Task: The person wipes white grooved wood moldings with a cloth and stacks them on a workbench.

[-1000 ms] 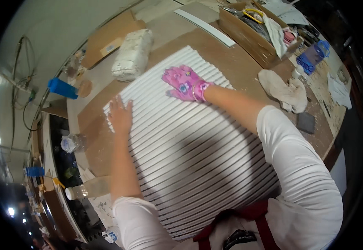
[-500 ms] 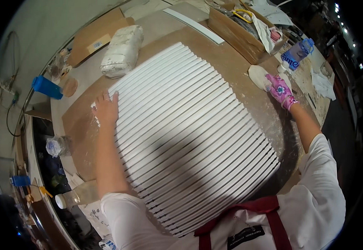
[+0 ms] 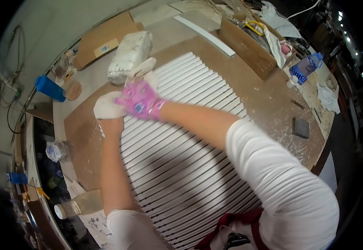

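The right hand [image 3: 141,100], in a pink patterned glove, is reaching across to the far left corner of the white slatted panel [image 3: 181,154] and is pinching a white glove [image 3: 108,105] that is covering the left hand [image 3: 107,109]; the two hands are meeting there, the right one closing on the glove fabric, whose loose fingers are sticking up toward the far side. The left hand appears to be sliding into the glove, though whether its fingers are curled or flat cannot be told under the fabric. The panel is lying flat on the brown dust-marked worktable [image 3: 273,104], filling its middle from the person's body out to the far left. A white sack [image 3: 129,56] is lying just beyond the hands, a blue cup [image 3: 50,88] is standing farther left, and a plastic water bottle [image 3: 304,71] is standing at the far right near a wooden tray [image 3: 248,46]. Risks from here, as a judgement: both forearms are hovering over the thin slats, so leaning weight on them could flex or crack one; a sharp tug on the glove could carry an elbow across the panel and shift it on the table; dust on the glove could smear the white surface.
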Tool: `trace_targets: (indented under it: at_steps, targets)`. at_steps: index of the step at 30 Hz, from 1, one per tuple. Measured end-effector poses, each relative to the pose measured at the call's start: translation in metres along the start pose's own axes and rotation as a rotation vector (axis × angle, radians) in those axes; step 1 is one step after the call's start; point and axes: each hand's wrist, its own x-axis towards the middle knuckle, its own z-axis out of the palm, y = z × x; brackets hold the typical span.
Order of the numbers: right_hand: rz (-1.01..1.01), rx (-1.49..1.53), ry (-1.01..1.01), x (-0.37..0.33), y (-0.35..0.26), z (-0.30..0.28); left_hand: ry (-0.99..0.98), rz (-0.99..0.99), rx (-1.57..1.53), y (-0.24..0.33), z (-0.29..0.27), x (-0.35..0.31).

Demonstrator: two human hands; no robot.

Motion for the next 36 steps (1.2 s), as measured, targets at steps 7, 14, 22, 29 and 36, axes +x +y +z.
trace_targets:
  at_steps: [7, 14, 22, 29, 36]
  targets:
    - [0.580, -0.283, -0.472, -0.123, 0.272, -0.105, -0.028, -0.158, 0.333, 0.044, 0.018, 0.008]
    - [0.106, -0.092, -0.500, -0.016, 0.089, -0.079, -0.016, -0.150, 0.444, -0.006, 0.014, -0.008]
    - [0.259, -0.066, -0.311, -0.125, 0.194, -0.112, -0.013, -0.184, 0.391, 0.022, 0.014, 0.001]
    - [0.408, 0.492, -0.142, -0.065, 0.157, -0.167, 0.245, 0.247, -0.357, 0.111, 0.017, 0.007]
    - [0.550, 1.044, -0.030, -0.037, 0.090, -0.141, 0.411, 0.090, -0.922, 0.186, -0.023, 0.023]
